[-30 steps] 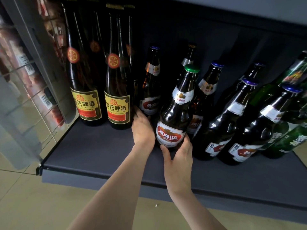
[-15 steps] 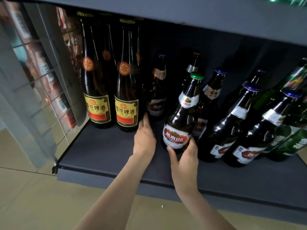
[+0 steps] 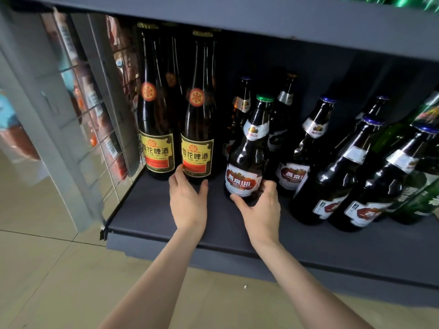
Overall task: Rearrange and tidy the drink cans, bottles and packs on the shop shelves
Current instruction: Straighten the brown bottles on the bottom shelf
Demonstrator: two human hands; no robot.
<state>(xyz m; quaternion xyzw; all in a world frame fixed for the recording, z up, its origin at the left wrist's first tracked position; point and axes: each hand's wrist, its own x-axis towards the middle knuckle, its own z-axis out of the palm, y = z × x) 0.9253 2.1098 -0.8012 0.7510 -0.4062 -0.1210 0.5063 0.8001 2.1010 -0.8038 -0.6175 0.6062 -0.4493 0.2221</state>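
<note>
Gripping U8 bottle [image 3: 244, 162] base in my right hand [image 3: 260, 205] to square it on shelf [image 3: 152, 210]; my left hand [image 3: 187, 198] cups yellow-label bottle [image 3: 198, 138] base, steadying row.

Tiled floor [image 3: 42, 269] — wire grid panel [image 3: 99, 129].

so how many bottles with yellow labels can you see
2, both tall and upright at the shelf's left end: one by the side panel, the other just right of it, with the left hand at its base. More dark bottles behind may hide theirs.
</note>
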